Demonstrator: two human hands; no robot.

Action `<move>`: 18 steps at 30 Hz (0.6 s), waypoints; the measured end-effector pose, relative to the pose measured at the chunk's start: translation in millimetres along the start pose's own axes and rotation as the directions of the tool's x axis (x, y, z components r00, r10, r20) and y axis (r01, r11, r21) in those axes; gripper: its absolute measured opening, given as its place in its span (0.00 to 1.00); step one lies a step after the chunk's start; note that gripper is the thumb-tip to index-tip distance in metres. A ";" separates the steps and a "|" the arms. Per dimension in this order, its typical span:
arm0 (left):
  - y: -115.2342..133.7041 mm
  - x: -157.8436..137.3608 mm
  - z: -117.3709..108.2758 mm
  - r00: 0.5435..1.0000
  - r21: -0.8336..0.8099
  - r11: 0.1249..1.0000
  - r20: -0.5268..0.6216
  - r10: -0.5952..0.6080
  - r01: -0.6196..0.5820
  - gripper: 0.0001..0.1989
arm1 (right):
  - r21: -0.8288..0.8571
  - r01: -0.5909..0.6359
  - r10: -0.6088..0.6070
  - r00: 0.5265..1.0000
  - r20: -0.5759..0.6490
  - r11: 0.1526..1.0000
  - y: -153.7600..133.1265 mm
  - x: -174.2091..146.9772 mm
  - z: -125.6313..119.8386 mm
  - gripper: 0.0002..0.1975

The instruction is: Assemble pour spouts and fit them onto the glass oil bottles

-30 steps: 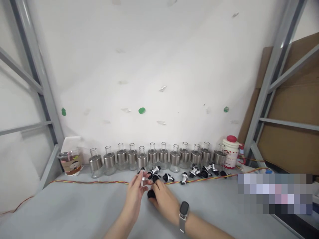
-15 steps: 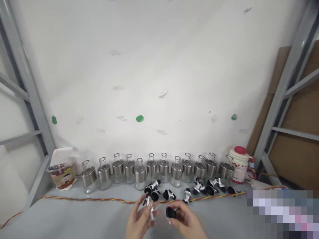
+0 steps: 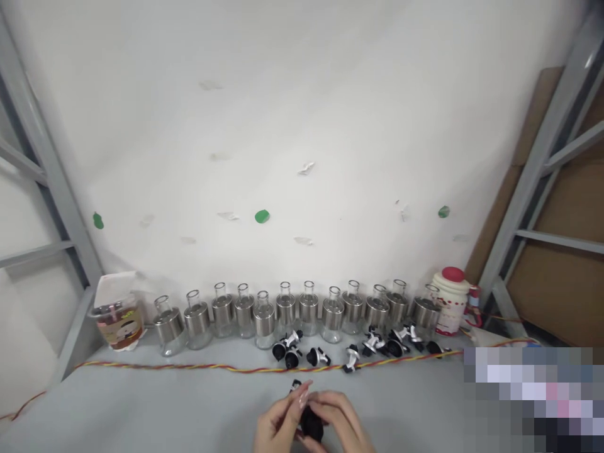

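At the bottom centre, my left hand and my right hand meet with fingers closed. Between them is a round black stopper, gripped by my right hand. Part of a silver-and-black bottle pourer sticks up past my left fingers; the rest of it is hidden by the hand. Whether the two parts are joined cannot be seen. Beyond the hands lie several loose bottle pourers with black stoppers and silver spouts. Behind those, glass bottles with steel sleeves and uncapped necks stand in a row.
A twisted red-and-yellow wire runs across the grey table. A plastic tub stands at the left, a cream-and-red container at the right. Grey metal posts flank the white wall, with brown cardboard at the right.
My hands have come together. The left has drawn back from the loose pourers with a pourer in it, and the black stopper in the right is now against it. The view has tilted slightly.
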State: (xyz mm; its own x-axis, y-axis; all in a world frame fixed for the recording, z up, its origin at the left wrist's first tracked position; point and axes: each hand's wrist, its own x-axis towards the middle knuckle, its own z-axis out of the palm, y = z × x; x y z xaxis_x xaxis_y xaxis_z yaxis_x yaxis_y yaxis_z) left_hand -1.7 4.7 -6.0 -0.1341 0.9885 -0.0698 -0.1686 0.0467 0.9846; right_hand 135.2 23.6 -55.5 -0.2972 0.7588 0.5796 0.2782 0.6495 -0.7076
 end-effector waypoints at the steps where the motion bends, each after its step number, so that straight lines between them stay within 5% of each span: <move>1: -2.9 -1.6 2.2 1.000 -0.029 1.000 0.023 -0.001 0.002 0.23 | -0.044 0.036 -0.035 0.999 0.021 0.998 -4.9 0.6 -3.5 0.15; 8: -25.6 -8.8 8.2 0.965 -0.140 0.978 0.190 0.182 -0.157 0.25 | -0.165 0.170 -0.165 0.985 0.046 0.972 -21.5 1.9 -22.6 0.21; 14: -6.4 -12.5 0.0 0.925 0.147 0.927 0.224 0.308 -0.344 0.18 | -0.219 0.037 -0.026 0.998 0.054 0.975 -30.6 10.5 -25.6 0.25; 18: -7.4 -10.4 -6.5 0.888 0.257 0.856 0.242 0.392 -0.448 0.17 | -0.312 -0.003 0.043 0.992 0.121 0.950 -30.4 17.1 -32.0 0.17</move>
State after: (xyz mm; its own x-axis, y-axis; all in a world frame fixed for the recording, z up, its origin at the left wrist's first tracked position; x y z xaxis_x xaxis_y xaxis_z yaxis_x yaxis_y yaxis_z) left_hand -5.4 -6.9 -13.5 0.0507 0.9306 0.3625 0.1668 -0.3658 0.9156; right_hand 150.8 18.4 -11.2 -0.3935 0.7742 0.4958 0.5500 0.6304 -0.5478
